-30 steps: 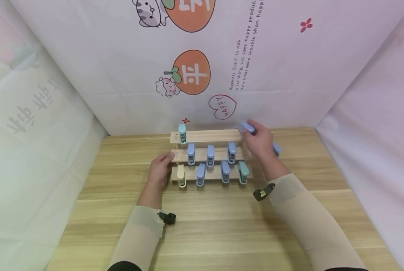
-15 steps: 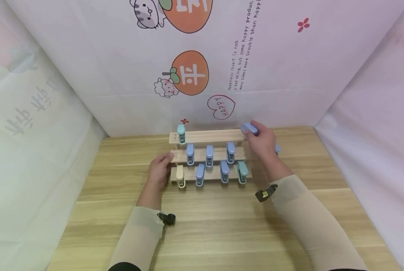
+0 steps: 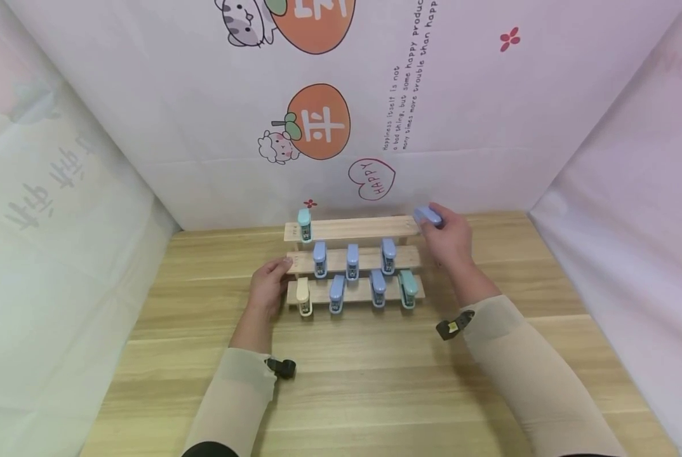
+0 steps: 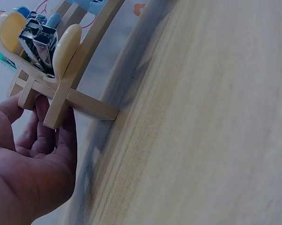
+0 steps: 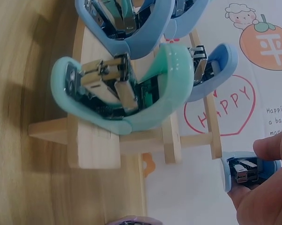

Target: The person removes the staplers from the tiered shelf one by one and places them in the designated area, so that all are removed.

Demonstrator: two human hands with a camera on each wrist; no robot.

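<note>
A three-tier wooden rack [image 3: 364, 227] stands on the table with small staplers along its tiers. My left hand [image 3: 268, 287] grips its left end, thumb on the middle tier and fingers curled below, near the cream stapler [image 4: 66, 51] on the lowest tier. My right hand [image 3: 451, 240] holds a blue stapler [image 3: 428, 216] between thumb and fingers at the top tier's right end; whether it touches the wood I cannot tell. A mint stapler [image 3: 305, 225] sits at that tier's left end. Several blue staplers [image 3: 352, 261] and a green stapler [image 3: 408, 289] fill the lower tiers.
In the right wrist view, part of a purplish object [image 5: 134, 220] shows at the bottom edge. A printed white cloth [image 3: 461, 127] hangs behind the rack and at both sides. The wooden table [image 3: 341, 381] extends in front.
My right hand has shifted slightly right with the blue stapler, uncovering the top tier's right end. Another blue stapler behind that wrist is now hidden. My left hand keeps its grip on the rack.
</note>
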